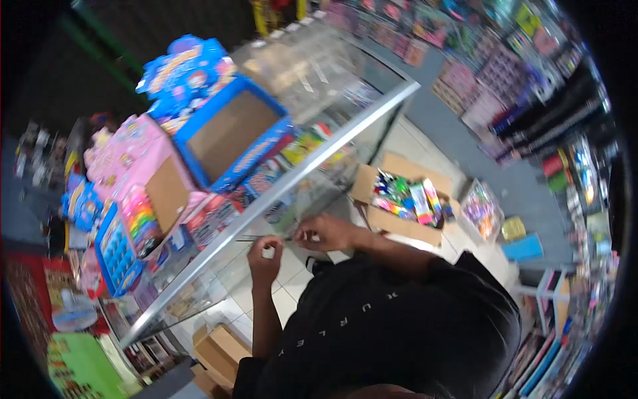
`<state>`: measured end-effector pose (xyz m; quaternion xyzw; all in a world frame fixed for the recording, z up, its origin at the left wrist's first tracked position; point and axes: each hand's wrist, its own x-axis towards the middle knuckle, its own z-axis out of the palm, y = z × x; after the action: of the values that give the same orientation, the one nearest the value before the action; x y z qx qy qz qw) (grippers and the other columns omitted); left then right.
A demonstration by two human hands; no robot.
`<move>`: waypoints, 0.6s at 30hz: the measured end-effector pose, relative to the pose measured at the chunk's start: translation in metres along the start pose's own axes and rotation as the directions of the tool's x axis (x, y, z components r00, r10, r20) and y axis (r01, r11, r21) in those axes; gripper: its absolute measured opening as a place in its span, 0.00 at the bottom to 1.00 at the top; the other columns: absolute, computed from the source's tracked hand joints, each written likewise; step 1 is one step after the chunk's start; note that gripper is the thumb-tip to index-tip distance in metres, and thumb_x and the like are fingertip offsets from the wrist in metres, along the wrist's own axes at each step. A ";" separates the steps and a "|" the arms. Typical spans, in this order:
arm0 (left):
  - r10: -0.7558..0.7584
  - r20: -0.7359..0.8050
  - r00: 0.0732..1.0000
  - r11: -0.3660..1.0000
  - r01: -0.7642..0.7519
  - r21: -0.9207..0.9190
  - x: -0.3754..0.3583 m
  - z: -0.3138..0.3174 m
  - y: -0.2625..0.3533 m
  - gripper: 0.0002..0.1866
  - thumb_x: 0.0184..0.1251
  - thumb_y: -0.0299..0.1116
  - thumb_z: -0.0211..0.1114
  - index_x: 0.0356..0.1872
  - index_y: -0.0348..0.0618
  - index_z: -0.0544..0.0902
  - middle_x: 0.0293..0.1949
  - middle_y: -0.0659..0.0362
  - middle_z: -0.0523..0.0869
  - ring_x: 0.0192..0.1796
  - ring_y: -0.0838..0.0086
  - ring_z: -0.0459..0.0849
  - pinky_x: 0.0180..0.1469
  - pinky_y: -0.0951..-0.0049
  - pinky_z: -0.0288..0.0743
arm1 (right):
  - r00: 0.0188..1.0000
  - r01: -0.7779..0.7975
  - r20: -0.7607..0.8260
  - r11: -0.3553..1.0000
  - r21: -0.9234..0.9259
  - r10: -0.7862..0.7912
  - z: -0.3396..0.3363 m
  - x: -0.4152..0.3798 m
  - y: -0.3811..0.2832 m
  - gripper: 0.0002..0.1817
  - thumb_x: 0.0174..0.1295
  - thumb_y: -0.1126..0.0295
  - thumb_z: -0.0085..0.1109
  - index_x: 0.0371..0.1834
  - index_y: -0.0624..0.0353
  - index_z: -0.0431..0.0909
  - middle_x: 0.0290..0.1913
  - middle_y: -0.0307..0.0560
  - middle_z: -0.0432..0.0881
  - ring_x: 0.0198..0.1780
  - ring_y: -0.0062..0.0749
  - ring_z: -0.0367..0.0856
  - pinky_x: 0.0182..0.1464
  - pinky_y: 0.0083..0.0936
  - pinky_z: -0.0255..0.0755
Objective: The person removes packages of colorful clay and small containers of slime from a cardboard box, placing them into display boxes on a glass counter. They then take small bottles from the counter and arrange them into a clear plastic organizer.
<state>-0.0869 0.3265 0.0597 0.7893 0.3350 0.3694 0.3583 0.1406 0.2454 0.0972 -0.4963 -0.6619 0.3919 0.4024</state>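
both hands sit just apart before the dark shirt (405, 319), the left hand (264, 261) and the right hand (329, 233) curled, fingertips drawn in; whether either grips something thin (it's blurred there) i cannot tell. nearest is the metal-edged glass counter (271, 209), just ahead of the fingers. for such close fingerwork i'd judge small movements best, knuckles clear of that rim. a blue display box (259, 166) and a pink box (136, 153) crowd the top; an open carton (409, 230) of bright packets (422, 199) stands on the tiled floor (289, 276), a likely trip.
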 end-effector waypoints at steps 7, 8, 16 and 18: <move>-0.099 0.233 0.967 0.976 0.140 -0.168 0.024 0.096 0.050 0.04 0.64 0.24 0.69 0.38 0.39 0.84 0.33 0.58 0.87 0.37 0.71 0.86 0.43 0.73 0.77 | 0.986 -0.041 -0.160 0.998 0.040 0.047 -0.062 -0.077 0.022 0.07 0.62 0.71 0.68 0.40 0.61 0.84 0.38 0.48 0.86 0.36 0.36 0.87 0.39 0.32 0.82; -0.043 0.304 0.952 0.985 0.091 -0.148 0.026 0.111 0.065 0.04 0.64 0.24 0.69 0.39 0.39 0.84 0.33 0.58 0.87 0.37 0.71 0.86 0.43 0.73 0.77 | 0.978 -0.088 -0.188 0.996 0.035 0.093 -0.072 -0.092 0.024 0.08 0.62 0.70 0.68 0.39 0.61 0.84 0.37 0.49 0.86 0.36 0.38 0.87 0.39 0.33 0.82; -0.071 0.654 0.753 0.974 0.192 -0.116 0.028 0.214 0.120 0.09 0.65 0.26 0.70 0.44 0.39 0.84 0.38 0.55 0.89 0.40 0.69 0.88 0.45 0.68 0.79 | 0.903 -0.260 -0.293 0.943 0.207 0.313 -0.118 -0.197 0.070 0.07 0.61 0.70 0.67 0.37 0.60 0.84 0.36 0.49 0.86 0.37 0.39 0.87 0.39 0.34 0.82; -0.058 0.694 0.718 0.983 0.163 -0.087 0.024 0.232 0.119 0.11 0.66 0.28 0.70 0.45 0.36 0.83 0.38 0.53 0.88 0.40 0.69 0.89 0.46 0.68 0.80 | 0.914 -0.235 -0.301 0.960 0.151 0.271 -0.123 -0.210 0.095 0.06 0.60 0.70 0.67 0.37 0.60 0.84 0.36 0.49 0.85 0.38 0.40 0.87 0.40 0.34 0.82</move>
<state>0.1478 0.2101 0.0562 0.8208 0.1978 0.0510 0.5335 0.3246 0.0754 0.0248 -0.6113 -0.4954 0.3919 0.4768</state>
